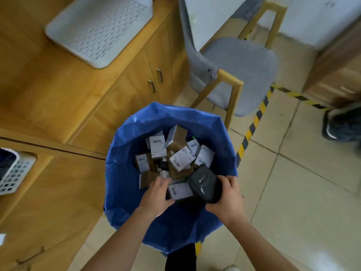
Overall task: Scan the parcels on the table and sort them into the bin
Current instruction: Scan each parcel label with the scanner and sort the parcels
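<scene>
A bin lined with a blue bag (pixel 125 173) stands on the floor below me, holding several small brown parcels with white barcode labels (pixel 181 158). Over its near rim my left hand (pixel 156 194) grips a dark parcel with a white label (pixel 180 191), label facing up. My right hand (pixel 227 196) is closed around a black handheld scanner (pixel 205 184), which sits right beside the parcel, touching or almost touching it.
A wooden table and cabinet (pixel 58 90) run along the left, carrying a white perforated tray (pixel 97 30) and a white basket (pixel 13 171). A grey chair (pixel 240 73) stands behind the bin. Yellow-black tape (pixel 252 126) marks the tiled floor. Another person's shoe (pixel 340 126) is at the right.
</scene>
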Tool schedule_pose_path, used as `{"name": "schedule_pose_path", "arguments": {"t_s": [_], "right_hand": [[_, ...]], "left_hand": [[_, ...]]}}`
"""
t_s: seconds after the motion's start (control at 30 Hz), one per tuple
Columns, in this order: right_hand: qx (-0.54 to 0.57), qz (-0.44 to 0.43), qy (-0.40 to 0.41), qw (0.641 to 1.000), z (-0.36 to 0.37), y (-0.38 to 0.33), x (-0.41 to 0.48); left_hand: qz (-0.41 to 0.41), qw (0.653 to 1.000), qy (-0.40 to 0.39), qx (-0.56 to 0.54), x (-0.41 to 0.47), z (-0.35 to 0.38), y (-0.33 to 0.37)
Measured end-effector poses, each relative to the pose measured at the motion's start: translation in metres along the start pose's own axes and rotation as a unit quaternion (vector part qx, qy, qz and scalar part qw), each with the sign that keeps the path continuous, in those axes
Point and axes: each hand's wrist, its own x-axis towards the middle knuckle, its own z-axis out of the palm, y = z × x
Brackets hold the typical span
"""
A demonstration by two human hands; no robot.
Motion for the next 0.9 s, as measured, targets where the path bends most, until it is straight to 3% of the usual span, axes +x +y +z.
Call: {"name": "schedule_pose_path", "arguments": {"t_s": [0.23,0.5,0.77,0.9], "right_hand": [[0.061,0.006,0.093,0.994,-0.074,0.035,-0.069],[0.124,0.023,0.188,0.974,-0.143,0.140,-0.160],[0.175,0.103,0.287,0.936,-0.200,0.289,-0.286],[0.194,0.189,0.342,0.900,-0.214,0.364,-0.359]], "left_hand": [[0.073,0.995,0.056,0.029,-0.043,-0.034,0.079],[0.159,0.981,0.093,0.059,-0.098,-0.028,0.214],[0.296,0.943,0.100,0.116,-0.144,0.040,0.376],[0.396,0.903,0.060,0.153,-0.166,0.096,0.468]]}}
